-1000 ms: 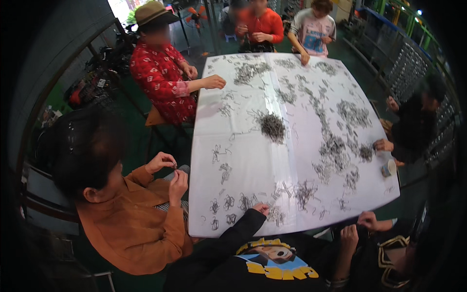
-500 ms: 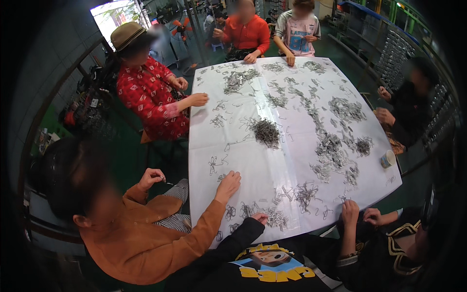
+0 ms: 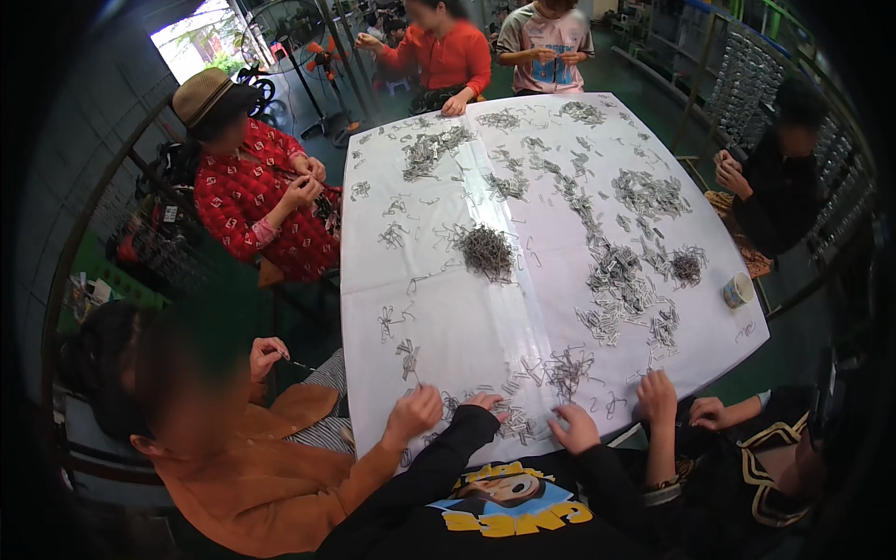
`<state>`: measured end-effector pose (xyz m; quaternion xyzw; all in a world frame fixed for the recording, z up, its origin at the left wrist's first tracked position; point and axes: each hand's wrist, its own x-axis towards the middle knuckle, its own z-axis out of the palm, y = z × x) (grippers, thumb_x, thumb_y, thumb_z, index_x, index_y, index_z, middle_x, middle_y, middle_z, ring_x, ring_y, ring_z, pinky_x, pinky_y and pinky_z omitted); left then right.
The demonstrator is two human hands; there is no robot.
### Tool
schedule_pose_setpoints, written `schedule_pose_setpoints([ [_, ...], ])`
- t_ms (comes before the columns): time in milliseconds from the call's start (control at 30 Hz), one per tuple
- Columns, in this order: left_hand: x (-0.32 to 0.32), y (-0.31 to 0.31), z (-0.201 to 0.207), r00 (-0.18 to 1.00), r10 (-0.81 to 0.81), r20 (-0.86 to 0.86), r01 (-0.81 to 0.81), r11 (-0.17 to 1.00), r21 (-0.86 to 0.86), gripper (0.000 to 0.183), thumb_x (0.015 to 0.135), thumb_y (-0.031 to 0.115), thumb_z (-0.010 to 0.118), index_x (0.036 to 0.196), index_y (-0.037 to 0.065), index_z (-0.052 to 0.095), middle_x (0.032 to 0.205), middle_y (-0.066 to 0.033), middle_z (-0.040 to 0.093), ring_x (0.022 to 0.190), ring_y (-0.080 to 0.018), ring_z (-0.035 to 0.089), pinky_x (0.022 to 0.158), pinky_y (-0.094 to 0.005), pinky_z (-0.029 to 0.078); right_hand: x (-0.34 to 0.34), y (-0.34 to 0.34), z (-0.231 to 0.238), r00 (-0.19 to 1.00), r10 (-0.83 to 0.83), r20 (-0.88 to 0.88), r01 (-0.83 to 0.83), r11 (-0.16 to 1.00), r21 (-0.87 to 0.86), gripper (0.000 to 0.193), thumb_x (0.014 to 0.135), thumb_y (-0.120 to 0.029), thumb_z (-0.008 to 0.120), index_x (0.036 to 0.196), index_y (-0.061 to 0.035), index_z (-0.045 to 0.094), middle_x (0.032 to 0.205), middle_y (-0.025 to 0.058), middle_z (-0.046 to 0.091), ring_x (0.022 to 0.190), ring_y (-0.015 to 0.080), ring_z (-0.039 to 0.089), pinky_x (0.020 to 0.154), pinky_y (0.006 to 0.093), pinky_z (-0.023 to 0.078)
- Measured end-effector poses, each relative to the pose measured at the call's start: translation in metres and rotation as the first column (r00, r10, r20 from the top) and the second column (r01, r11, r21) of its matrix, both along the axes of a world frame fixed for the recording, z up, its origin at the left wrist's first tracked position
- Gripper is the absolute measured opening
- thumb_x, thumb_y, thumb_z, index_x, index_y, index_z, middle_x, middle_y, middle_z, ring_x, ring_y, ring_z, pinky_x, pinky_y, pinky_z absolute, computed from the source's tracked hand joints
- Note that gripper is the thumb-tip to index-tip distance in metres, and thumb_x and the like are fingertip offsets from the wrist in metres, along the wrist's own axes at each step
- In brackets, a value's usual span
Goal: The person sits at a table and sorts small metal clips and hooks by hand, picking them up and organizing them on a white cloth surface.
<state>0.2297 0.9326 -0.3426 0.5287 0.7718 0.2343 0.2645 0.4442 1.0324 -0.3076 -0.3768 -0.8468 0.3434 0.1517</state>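
Observation:
My left hand (image 3: 484,401), in a black sleeve, is at the near edge of the white-covered table (image 3: 420,317). Its fingers look stretched out over the edge of a pile of small silvery metal pieces (image 3: 515,426). Beside that pile, to the right, my right hand (image 3: 575,429) has its fingers apart and shows nothing in them. Just beyond my right hand lies a heap of dark bent wire hooks (image 3: 567,373). More loose wire hooks (image 3: 452,405) lie left of my left hand, partly hidden by a neighbour's hand.
Close on my left, a person in a brown jacket (image 3: 271,457) reaches a hand (image 3: 415,411) over the table. On my right, a person's hand (image 3: 658,397) rests at the edge. Others sit around. A dark heap (image 3: 487,252) lies mid-table; a paper cup (image 3: 738,291) stands right.
My right hand has come into view at the near table edge. The brown-sleeved neighbour's hand has moved nearer to my left hand. The view has shifted slightly.

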Motion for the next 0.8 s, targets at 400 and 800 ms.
schedule_pose_setpoints([
  [400, 0.021, -0.012, -0.046, 0.956, 0.257, -0.142, -0.227, 0.954, 0.196, 0.034, 0.072, 0.027, 0.059, 0.102, 0.011, 0.055, 0.098, -0.0124, 0.052, 0.094, -0.0301, 0.049, 0.079, -0.0430, 0.039, -0.072, 0.027, -0.052, 0.996, 0.027, 0.082, -0.045, 0.974, 0.224, 0.021, 0.066, -0.020, 0.063, 0.084, -0.0104, 0.058, 0.080, 0.0106, 0.050, 0.077, 0.0299, 0.053, 0.064, 0.0396, 0.043],
  [800, 0.032, -0.048, 0.108, 0.906, -0.017, 0.424, -0.111, 0.955, 0.275, 0.026, 0.069, 0.013, 0.071, 0.090, 0.008, 0.055, 0.054, 0.0040, 0.033, 0.047, -0.0065, 0.031, 0.043, -0.0223, 0.025, -0.020, 0.014, -0.040, 0.950, -0.077, -0.303, 0.152, 0.961, 0.233, 0.017, 0.066, 0.003, 0.058, 0.082, -0.0029, 0.058, 0.080, 0.0101, 0.055, 0.075, 0.0265, 0.051, 0.067, 0.0322, 0.042],
])
